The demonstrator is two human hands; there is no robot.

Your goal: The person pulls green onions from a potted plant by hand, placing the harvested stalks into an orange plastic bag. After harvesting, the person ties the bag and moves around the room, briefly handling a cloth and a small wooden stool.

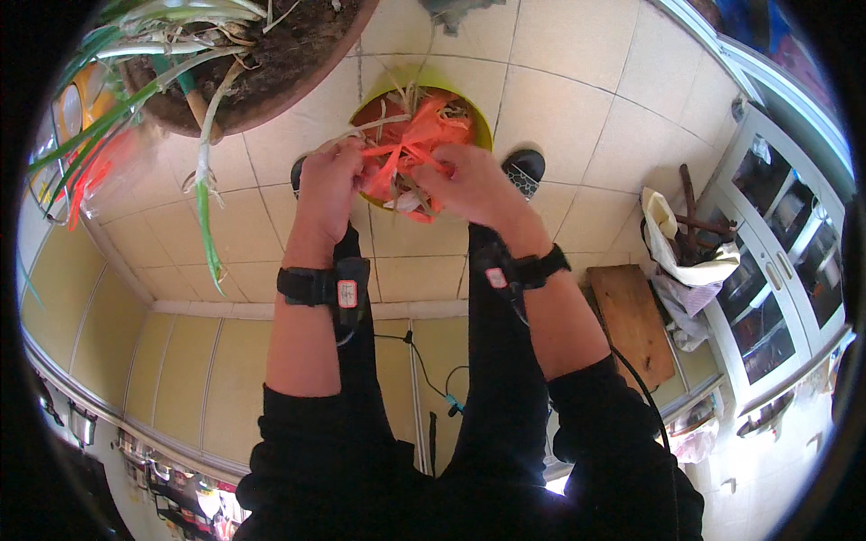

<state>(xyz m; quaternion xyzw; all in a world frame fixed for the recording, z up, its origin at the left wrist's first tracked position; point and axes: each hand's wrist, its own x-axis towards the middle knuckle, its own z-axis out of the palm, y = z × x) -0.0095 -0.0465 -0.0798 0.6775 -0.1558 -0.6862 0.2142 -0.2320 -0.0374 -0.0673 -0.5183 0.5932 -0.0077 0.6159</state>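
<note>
A thin red plastic bag (433,125) fills the mouth of a yellow-green bucket (484,132) on the floor between my feet. Its top is gathered and crossed like a knot at the middle; how tight it is I cannot tell. At the left, my left hand (331,169) pinches one twisted end of the bag. The other end is gripped by my right hand (467,179), over the bucket's near right side. Dry, pale plant stalks (409,98) poke out around the bag. My fingertips are partly hidden by the hands themselves.
Upper left stands a large round planter (298,101) of soil, with uprooted scallions (203,155) hanging over its rim. A wooden board (632,318), a cloth bag of sticks (690,237) and a glass-doored cabinet (778,270) are on the right. A cable (639,382) runs by my right arm.
</note>
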